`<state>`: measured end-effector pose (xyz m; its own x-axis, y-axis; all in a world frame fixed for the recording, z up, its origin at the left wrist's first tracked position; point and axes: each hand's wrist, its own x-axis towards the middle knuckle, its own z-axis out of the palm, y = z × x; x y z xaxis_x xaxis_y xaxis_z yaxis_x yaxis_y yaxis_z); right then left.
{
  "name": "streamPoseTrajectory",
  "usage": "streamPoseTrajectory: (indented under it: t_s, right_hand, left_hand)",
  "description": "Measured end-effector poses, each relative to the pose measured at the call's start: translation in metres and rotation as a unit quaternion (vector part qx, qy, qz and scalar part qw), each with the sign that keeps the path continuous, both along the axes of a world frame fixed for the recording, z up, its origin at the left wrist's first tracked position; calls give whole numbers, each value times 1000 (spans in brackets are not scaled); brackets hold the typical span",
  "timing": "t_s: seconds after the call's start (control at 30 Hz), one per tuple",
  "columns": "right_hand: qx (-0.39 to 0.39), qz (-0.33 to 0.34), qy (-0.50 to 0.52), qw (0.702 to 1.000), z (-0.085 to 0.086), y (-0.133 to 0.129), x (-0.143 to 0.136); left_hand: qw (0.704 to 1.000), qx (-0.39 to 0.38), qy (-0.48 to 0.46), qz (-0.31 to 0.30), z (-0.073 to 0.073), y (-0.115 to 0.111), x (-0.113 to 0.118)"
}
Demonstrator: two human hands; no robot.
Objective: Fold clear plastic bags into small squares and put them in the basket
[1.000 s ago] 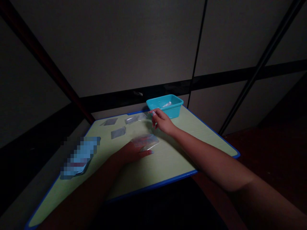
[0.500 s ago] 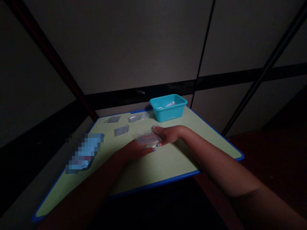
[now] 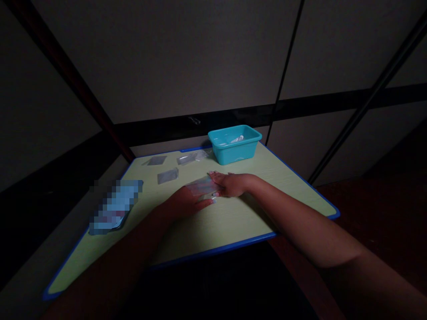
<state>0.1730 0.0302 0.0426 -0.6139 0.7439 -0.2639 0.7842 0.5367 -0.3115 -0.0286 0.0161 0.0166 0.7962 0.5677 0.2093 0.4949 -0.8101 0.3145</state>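
Your two hands meet near the centre of the frame, over a pale yellow-green tabletop [image 3: 230, 218] edged in blue. Between them, just left of centre, sits a clear plastic bag [image 3: 200, 186], creased and see-through. Your left hand [image 3: 187, 203] comes up from the lower left, palm down; the film covers its fingers, and whether they lie inside the bag or beneath it cannot be told. Its thumb points right, apart from the covered fingers. Your right hand [image 3: 231, 184] reaches in from the lower right, bent at the wrist, fingers stretched leftward over the bag's right end, thumb low near the left thumb's tip. Grip on either side: cannot tell, as the film and overlapping fingers hide it.

Beyond the hands, left of centre: three flat translucent packets, one farther left [image 3: 156, 160], one nearer you [image 3: 167, 176], one shiny [image 3: 186, 158] with loose clear film at its right end, near the bin. A turquoise plastic bin [image 3: 236, 153] stands upright above the right hand, something white and crumpled inside. Mid-left, a blue item [image 3: 116, 206], pixelated, lies on the table. Dark panelled wall [image 3: 187, 62] fills the upper frame, crossed by a black band; reddish floor [image 3: 370, 226] at right.
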Motion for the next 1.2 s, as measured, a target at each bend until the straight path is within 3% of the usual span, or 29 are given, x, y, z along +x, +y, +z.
streamPoseTrajectory:
  t_s: [0.13, 0.27, 0.37, 0.43, 0.5, 0.6, 0.67, 0.77, 1.03, 1.2]
  right_hand:
    - [-2, -25, 1, 1000, 0, -3, -4]
    - [-2, -18, 19, 1000, -3, -3, -4]
    - [4, -10, 26, 1000, -5, -3, -5]
    - [2, -12, 14, 1000, -5, -4, -6]
    - [2, -14, -4, 1000, -4, -5, -7]
    - [8, -10, -23, 1000, -3, -6, -9]
    - [6, -6, -37, 999, -2, -7, -9]
    - [1, -2, -51, 999, 0, -8, -9]
    - [1, 1, -59, 998, 4, -11, -10]
    - [7, -2, -57, 998, 6, -11, -9]
  left_hand:
    - [1000, -4, -5, 7, 0, 0, -1]
    - [1000, -12, -11, 16, 12, -2, 0]
    - [990, -41, -57, 124, 20, -1, 0]
    - [953, -83, -135, 258, 22, 3, 0]
    - [895, -151, -220, 358, 21, 7, -1]
    - [826, -269, -292, 401, 22, 11, 0]
    - [803, -312, -300, 408, 24, 12, 0]
    - [816, -317, -257, 409, 26, 10, 0]
    - [906, -228, -113, 337, 14, 14, -10]
    - [928, -171, -85, 321, 5, 22, -14]
